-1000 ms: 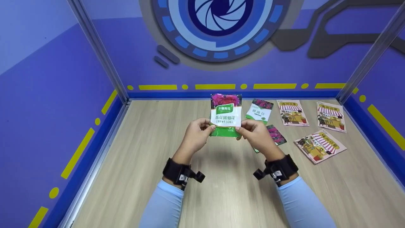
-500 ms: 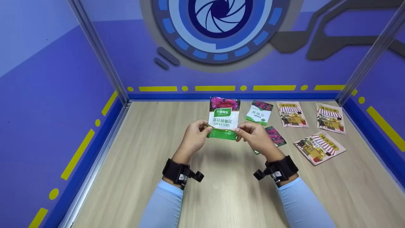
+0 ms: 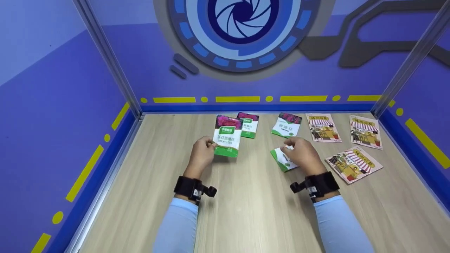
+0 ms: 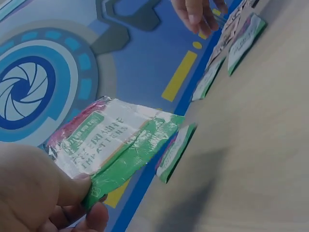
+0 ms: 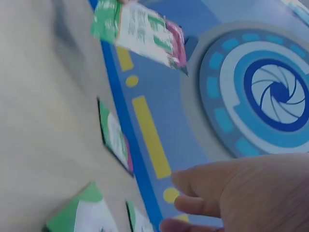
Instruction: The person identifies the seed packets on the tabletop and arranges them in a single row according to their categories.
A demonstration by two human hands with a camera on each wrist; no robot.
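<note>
My left hand [image 3: 204, 151] pinches the lower left edge of a seed packet [image 3: 227, 137] between thumb and fingers. This packet is white and green with pink flowers on top, and it is held above the table, as the left wrist view also shows. Behind it a second packet with the same look [image 3: 250, 124] lies by the back wall. My right hand [image 3: 301, 154] is over a green and white packet [image 3: 281, 160], partly hiding it. Its fingers are loosely bent and hold nothing in the right wrist view [image 5: 207, 193].
Another green and white packet [image 3: 286, 125] lies near the back, right of centre. To the right are three pink packets with a striped awning picture, one at the back [image 3: 323, 128], one at far right [image 3: 365, 130], one nearer [image 3: 353, 164]. Walls enclose the table's back and sides.
My right hand has let go of the flower packet and moved right. The left hand has carried that packet left, uncovering the similar packet behind it.
</note>
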